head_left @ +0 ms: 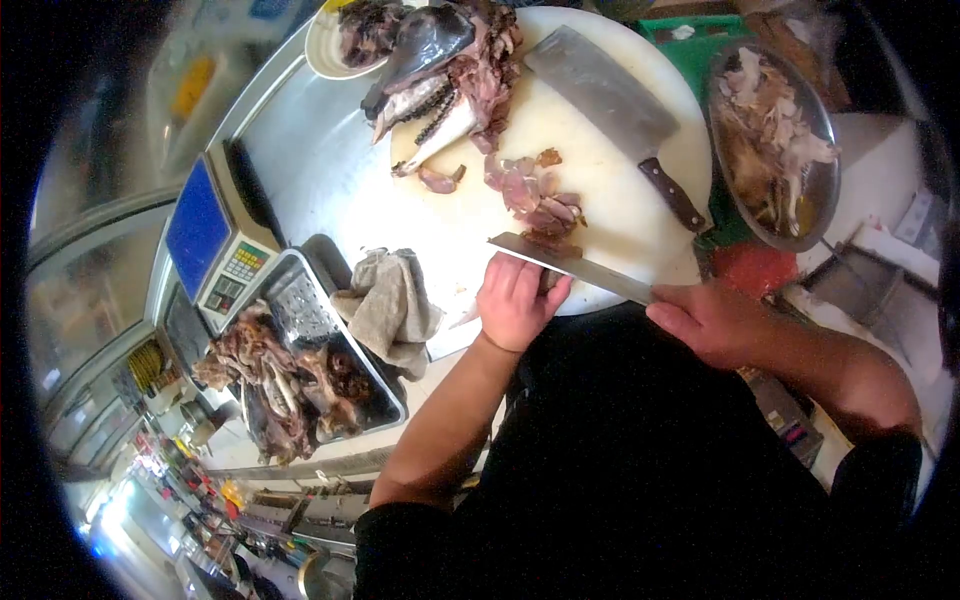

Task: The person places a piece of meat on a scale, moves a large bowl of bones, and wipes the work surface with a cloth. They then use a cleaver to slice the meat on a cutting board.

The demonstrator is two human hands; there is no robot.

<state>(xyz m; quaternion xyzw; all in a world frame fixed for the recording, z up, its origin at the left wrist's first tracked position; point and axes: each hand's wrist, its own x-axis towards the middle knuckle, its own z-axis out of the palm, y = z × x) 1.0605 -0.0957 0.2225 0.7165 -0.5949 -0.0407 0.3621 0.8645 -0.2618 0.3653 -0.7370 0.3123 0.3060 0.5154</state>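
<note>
My right hand (705, 320) is closed round the handle of a knife (585, 268), whose blade points left across the near part of the round white cutting board (640, 235). Against the near side of the blade, the fingers of my left hand (515, 300) are bent and pressed together on a piece of meat (548, 282), mostly hidden under them. Just beyond the blade lies a row of sliced meat (535, 195). A small loose piece (440, 179) is left of it. Farther back on the board is a large cut of dark meat (495, 85).
A wide cleaver (605, 90) lies at the board's back right. An oval metal dish (826, 195) of meat stands to the right. On the left are a scale (220, 245), a cloth (385, 305) and a metal tray (385, 405) holding meat. A bowl (325, 60) sits at the back.
</note>
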